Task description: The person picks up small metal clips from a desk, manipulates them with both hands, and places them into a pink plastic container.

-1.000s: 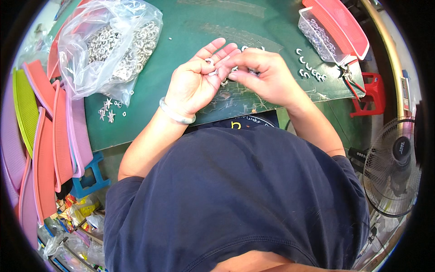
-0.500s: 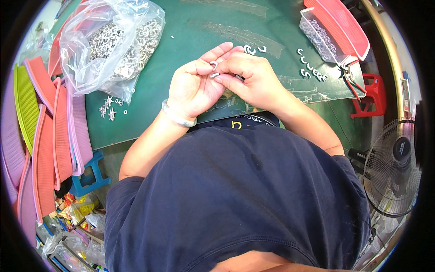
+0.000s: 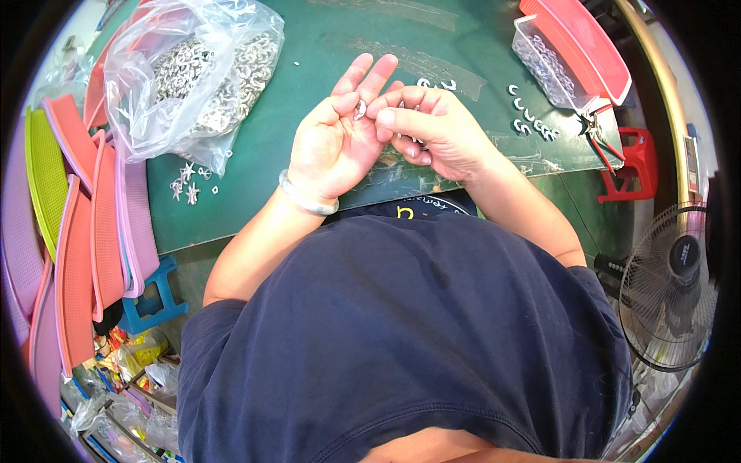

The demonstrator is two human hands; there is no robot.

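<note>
Palm up over the near part of the table, my left hand (image 3: pixel 333 143) pinches a small silver crescent-shaped piece (image 3: pixel 360 109) between thumb and forefinger, and its other fingers are stretched out. Right beside it, my right hand (image 3: pixel 444 127) has thumb and forefinger pressed together at the left fingers. Whatever lies between those right fingertips is hidden. Small silver bits show under the right hand's curled fingers. Just beyond that hand lie two loose crescent pieces (image 3: pixel 448 86). Several more crescents (image 3: pixel 522 126) are scattered to the right.
A clear plastic bag (image 3: pixel 231 85) full of silver pieces sits on the green table (image 3: pixel 324 31) at left, with small star-shaped pieces (image 3: pixel 191 194) near it. Right: a clear box (image 3: pixel 540 58), red basket (image 3: pixel 583 46) and red-handled pliers (image 3: pixel 598 139). Stacked baskets (image 3: pixel 100 224) and a fan (image 3: pixel 671 285) flank me.
My right hand has drawn slightly back and turned, showing its curled fingers. The left hand's outer fingers have straightened and spread, with the crescent still in its pinch.
</note>
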